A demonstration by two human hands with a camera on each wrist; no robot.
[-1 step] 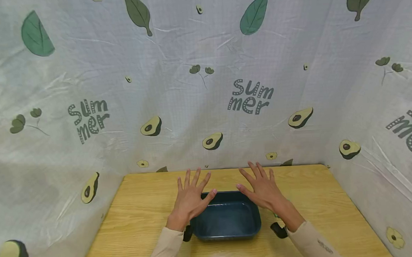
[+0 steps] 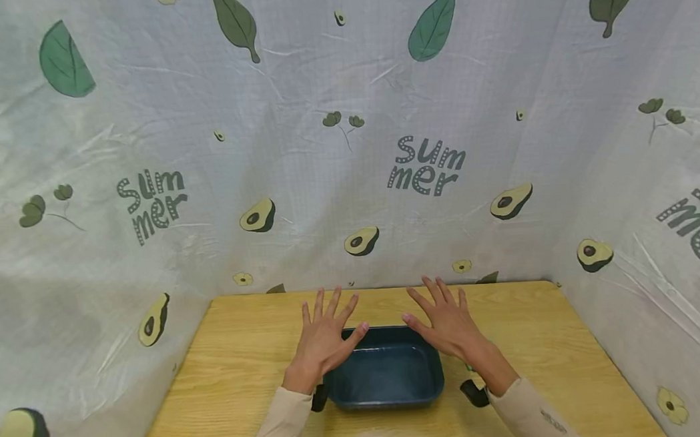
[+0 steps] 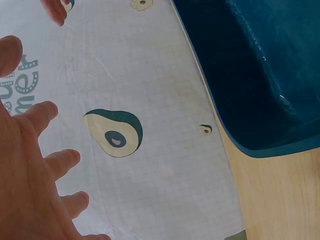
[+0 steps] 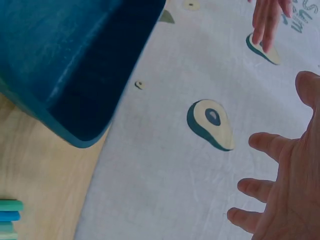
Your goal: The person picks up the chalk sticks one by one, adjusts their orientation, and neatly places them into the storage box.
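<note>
A dark blue rectangular dish (image 2: 391,401) stands on the wooden table, and its inside looks bare. My left hand (image 2: 324,340) hovers by its left side, fingers spread and holding nothing. Over the far right corner is my right hand (image 2: 449,326), also spread out and free of any object. Both hands hide parts of the dish's far rim. In the right wrist view, several green and blue stick-like pieces (image 4: 10,216) lie on the table near the dish; their kind cannot be made out. In the head view my right wrist mostly covers them.
Pale wood table (image 2: 233,373) extends on both sides of the dish. Behind it and at the sides hangs a white cloth (image 2: 317,180) printed with avocados, leaves and lettering. Black wrist straps (image 2: 474,393) show below the hands.
</note>
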